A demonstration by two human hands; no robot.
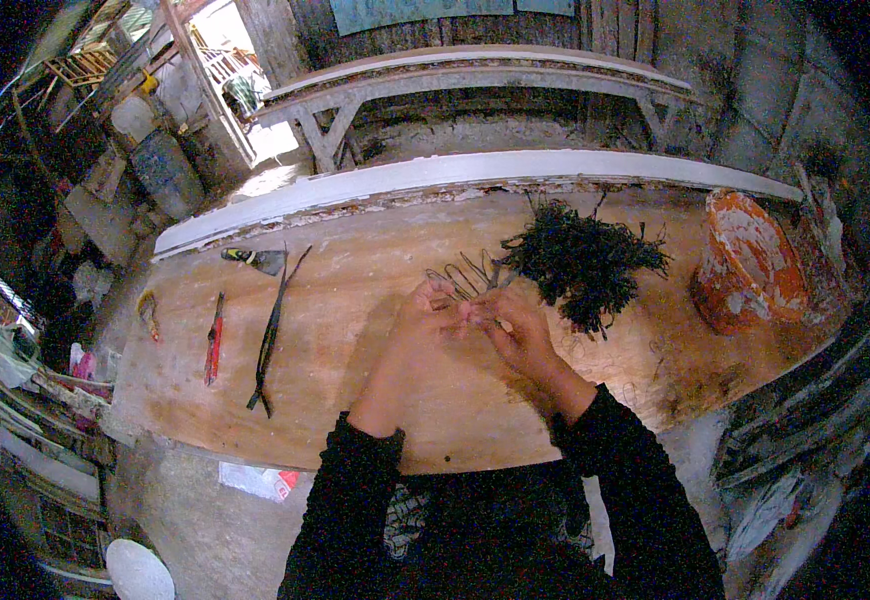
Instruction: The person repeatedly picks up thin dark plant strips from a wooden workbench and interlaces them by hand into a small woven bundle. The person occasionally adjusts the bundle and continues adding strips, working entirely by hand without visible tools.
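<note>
Both my hands meet over the middle of the wooden table. My left hand (pixel 429 312) is closed on a small bunch of thin bent wire (pixel 463 276), whose loops stick up past the fingers. My right hand (pixel 517 332) pinches the same wire from the other side, fingertips close to the left ones. Just beyond the right hand lies a tangled dark green-black heap of stringy strands (pixel 580 262). What the fingertips do between them is partly hidden.
Left on the table lie a long black strip (pixel 273 330), a red-handled tool (pixel 215 340), a scraper (pixel 257 260) and a small curved thing (pixel 149 316). A paint-smeared orange bucket (pixel 751 265) stands at the right. A white board (pixel 475 172) runs along the far edge, a bench (pixel 495 80) behind.
</note>
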